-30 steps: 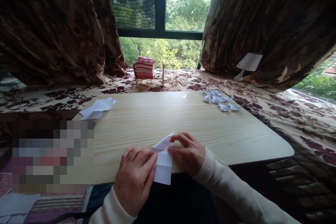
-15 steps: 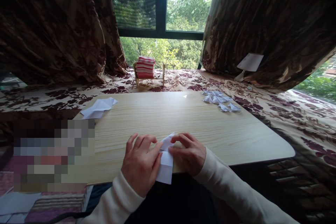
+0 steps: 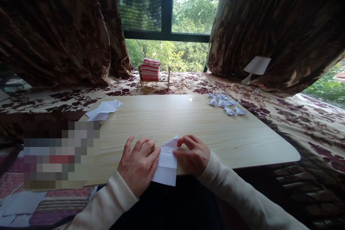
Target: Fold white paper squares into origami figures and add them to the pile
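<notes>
Fingers (image 3: pixel 147 148) of the left hand (image 3: pixel 137 167) lie spread flat, pressing the left edge of the folded paper (image 3: pixel 167 163), which overhangs the counter's (image 3: pixel 175 118) near edge. The curled right hand (image 3: pixel 192 154) pinches its right side.

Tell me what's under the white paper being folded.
The wooden table shows around the white paper, whose lower end overhangs the near edge. Anything between paper and tabletop is covered by the sheet.
</notes>
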A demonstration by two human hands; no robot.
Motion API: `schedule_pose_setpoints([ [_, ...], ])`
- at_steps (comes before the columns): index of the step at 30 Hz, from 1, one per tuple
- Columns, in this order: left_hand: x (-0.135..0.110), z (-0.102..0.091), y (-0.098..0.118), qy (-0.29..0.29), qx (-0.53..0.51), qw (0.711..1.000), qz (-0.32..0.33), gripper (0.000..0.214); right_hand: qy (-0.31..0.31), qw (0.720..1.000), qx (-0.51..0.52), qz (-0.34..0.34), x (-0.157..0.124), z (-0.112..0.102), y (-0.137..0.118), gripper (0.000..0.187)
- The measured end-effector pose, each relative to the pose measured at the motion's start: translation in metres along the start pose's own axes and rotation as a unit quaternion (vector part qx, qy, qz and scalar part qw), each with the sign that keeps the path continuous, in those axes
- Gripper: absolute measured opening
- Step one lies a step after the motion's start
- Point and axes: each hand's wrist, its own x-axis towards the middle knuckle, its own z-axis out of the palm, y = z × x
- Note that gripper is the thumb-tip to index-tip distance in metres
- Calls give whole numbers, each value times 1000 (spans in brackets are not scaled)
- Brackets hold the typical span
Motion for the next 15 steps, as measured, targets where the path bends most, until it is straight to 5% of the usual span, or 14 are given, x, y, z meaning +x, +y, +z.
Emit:
schedule_pose_setpoints([
  [9,7,2,12,17,-8,1000,2,28,16,1000,6,4,2,0,-3,26],
  [15,4,11,9,7,-15,1000,-5,29,-45,998,-41,10,-1,-1,-5,41],
])
